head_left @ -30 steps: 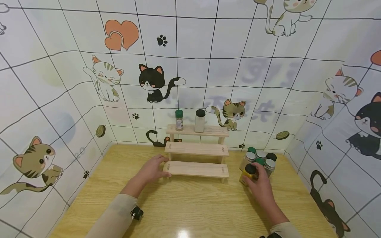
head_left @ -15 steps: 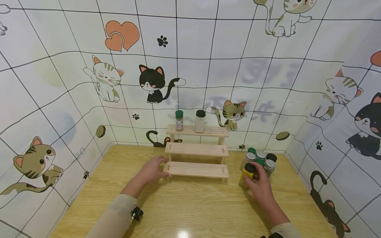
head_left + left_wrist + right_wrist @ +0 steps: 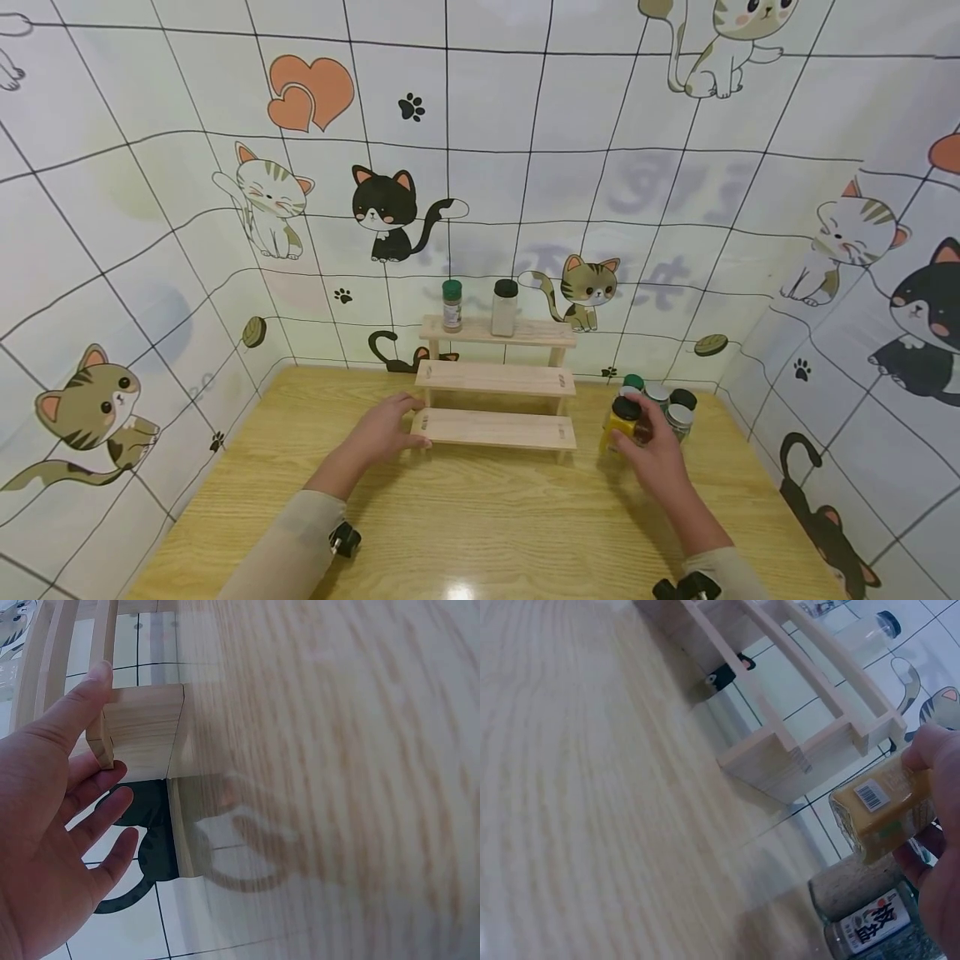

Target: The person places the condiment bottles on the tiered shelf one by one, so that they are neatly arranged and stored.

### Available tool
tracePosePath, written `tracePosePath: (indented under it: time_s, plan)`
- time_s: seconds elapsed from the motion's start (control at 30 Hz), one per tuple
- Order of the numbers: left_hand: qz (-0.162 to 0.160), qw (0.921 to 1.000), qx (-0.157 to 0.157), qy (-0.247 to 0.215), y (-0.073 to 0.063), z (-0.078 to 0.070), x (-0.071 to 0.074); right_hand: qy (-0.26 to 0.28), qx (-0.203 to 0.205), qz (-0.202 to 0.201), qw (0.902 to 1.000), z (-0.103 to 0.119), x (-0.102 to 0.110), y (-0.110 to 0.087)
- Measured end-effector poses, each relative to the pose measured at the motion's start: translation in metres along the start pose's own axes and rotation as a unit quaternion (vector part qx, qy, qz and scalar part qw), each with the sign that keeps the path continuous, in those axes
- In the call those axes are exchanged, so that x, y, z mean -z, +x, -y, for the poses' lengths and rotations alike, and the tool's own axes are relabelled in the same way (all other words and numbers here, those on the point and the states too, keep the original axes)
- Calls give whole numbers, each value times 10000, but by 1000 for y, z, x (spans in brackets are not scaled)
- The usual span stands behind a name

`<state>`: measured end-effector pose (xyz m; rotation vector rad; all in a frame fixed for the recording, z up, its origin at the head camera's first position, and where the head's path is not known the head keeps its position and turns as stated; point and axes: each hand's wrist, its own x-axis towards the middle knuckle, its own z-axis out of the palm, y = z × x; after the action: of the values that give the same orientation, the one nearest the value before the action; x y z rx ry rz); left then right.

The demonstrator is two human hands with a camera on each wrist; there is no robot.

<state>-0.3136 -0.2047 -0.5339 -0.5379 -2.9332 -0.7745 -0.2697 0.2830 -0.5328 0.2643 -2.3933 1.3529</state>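
Observation:
My right hand [image 3: 660, 462] grips a yellow spice jar [image 3: 618, 425] with a black lid, at the table's right. In the right wrist view the yellow jar [image 3: 885, 802] is off the table, tilted in the frame, its barcode showing. A three-step wooden spice rack [image 3: 495, 377] stands in the middle. My left hand [image 3: 384, 429] is at its left end; the left wrist view shows the thumb and fingers pinching the end of the lowest board [image 3: 100, 742]. On the top step stand a green-lidded jar [image 3: 452, 312] and a black-lidded jar [image 3: 504, 315].
Several more spice jars [image 3: 680, 418] cluster behind my right hand, partly hidden by it. One labelled jar [image 3: 874, 922] stands close below the yellow one in the right wrist view. A cat-printed sheet [image 3: 495, 125] encloses the wooden table [image 3: 465, 508] behind and at both sides.
The right hand has raised the yellow spice jar slightly up from the table. The left hand stays at the rack's left end.

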Motion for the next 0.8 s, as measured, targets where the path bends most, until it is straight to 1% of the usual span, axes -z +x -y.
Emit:
tracePosePath:
  time_s: [0.13, 0.33, 0.4, 0.57, 0.63, 0.8]
  plan:
    - [-16, 10000, 22, -12, 0, 0, 0, 79, 175, 126, 9997, 8, 2, 7]
    - [5, 10000, 25, -1, -1, -2, 1, -106, 328, 310, 9989, 18, 3, 19]
    - [11, 10000, 25, 12, -1, -3, 1, -57, 361, 357, 9987, 23, 4, 24]
    - [8, 10000, 1, 16, -1, -3, 1, 295, 328, 595, 9973, 38, 7, 35]
    - [10, 10000, 1, 5, -1, -3, 1, 345, 358, 673, 9965, 41, 8, 40]
    - [24, 10000, 10, -18, -1, -3, 1, 297, 395, 727, 9961, 46, 7, 52]
